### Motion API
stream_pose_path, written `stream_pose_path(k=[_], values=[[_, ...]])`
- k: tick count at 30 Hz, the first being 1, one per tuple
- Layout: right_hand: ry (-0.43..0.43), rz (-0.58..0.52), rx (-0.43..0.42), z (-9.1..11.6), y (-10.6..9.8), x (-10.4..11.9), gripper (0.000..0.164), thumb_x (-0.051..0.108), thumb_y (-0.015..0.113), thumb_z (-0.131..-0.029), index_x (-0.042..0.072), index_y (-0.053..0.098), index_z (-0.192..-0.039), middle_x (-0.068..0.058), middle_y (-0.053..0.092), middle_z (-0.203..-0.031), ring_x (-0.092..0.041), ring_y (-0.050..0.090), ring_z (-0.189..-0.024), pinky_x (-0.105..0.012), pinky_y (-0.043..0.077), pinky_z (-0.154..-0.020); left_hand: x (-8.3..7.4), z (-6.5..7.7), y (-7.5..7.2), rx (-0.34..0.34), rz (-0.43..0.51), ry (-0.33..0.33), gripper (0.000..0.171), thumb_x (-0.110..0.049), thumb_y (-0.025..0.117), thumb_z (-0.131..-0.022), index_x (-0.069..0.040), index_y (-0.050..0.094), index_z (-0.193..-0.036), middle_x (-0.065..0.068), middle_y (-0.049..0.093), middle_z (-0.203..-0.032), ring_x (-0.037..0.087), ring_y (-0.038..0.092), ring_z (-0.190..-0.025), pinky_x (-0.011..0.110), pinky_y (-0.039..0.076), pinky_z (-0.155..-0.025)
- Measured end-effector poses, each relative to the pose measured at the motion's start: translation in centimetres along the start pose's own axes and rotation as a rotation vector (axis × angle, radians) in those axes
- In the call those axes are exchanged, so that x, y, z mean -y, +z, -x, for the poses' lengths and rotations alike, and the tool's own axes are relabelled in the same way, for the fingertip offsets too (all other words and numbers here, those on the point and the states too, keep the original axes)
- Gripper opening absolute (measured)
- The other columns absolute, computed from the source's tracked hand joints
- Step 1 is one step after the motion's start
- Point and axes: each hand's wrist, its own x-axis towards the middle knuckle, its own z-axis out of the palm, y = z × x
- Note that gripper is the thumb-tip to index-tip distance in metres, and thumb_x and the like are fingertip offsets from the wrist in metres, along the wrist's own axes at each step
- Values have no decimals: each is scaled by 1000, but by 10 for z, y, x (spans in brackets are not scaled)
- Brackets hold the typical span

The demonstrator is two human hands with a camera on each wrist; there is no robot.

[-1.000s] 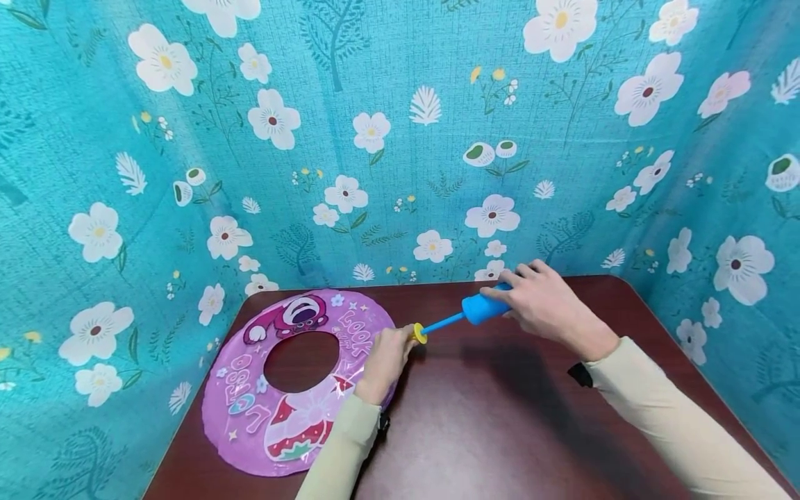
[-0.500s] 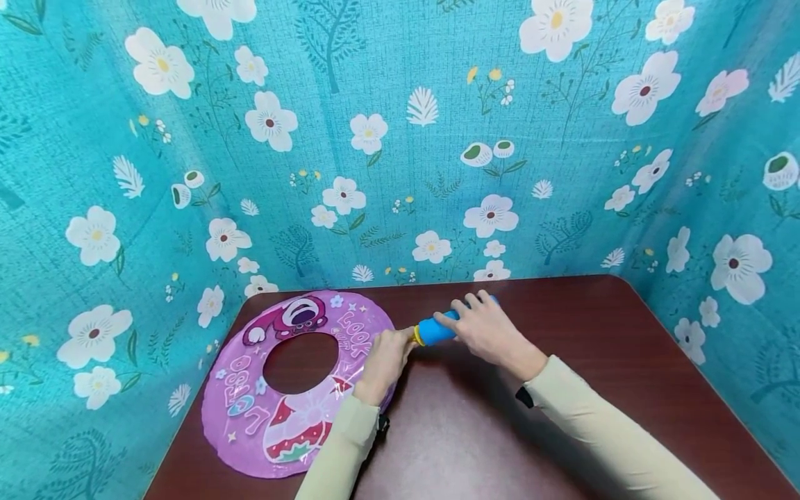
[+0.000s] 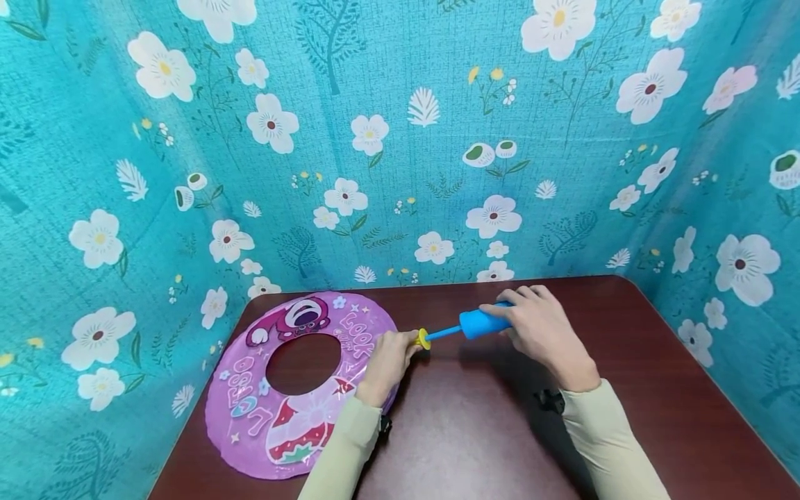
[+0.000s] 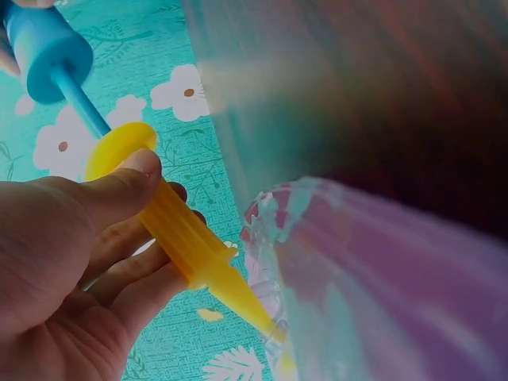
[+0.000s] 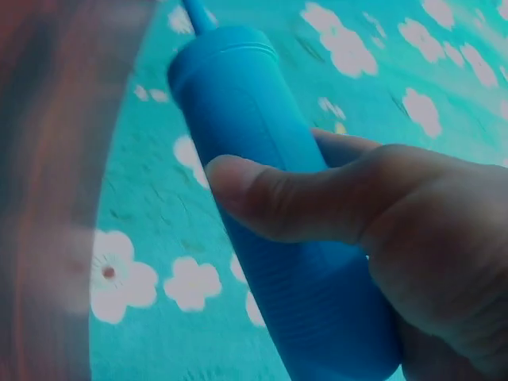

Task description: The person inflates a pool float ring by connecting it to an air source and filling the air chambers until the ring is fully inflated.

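Two-handed pumping at a printed ring, barrel drawn out. Half a second earlier the blue barrel lay flush against the yellow nozzle piece; it has since been pulled toward the right of the head view, baring the thin blue rod between them. The extension resembles that of one second ago, which suggests a repeated stroke, now judged to be at or near its drawn-out end. The right grip, right of centre, is wrapped round the barrel, thumb across its side. The left grip pinches the nozzle piece just below its flange and has scarcely moved, so the nozzle appears to serve as the fixed end. The purple ring lies on the counter at lower left, little altered. In the left wrist view, the nozzle tip meets a clear part at the ring's edge; how deeply it sits cannot be told.
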Motion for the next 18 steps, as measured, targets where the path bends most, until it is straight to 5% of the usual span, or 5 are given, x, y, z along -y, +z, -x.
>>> stream_pose_path(k=[7,18], values=[[13,-14,-11,1,1,1,69,23,103,-67,24,77,-131,-12,74,-118,-37,67,-108,-56,49,-98,0,-4,2,-10,1,27,8,-20,76,-99,-14,78,-94,0,79,-85,19,74,-73,35,62,-71],[-45,81,-40,-14,46,55,59,38,95,-81,26,74,-135,-12,74,-118,-36,69,-102,-54,56,-92,-1,1,2,-2,-75,28,12,-20,79,-97,-15,72,-89,1,73,-76,22,70,-69,39,57,-65]])
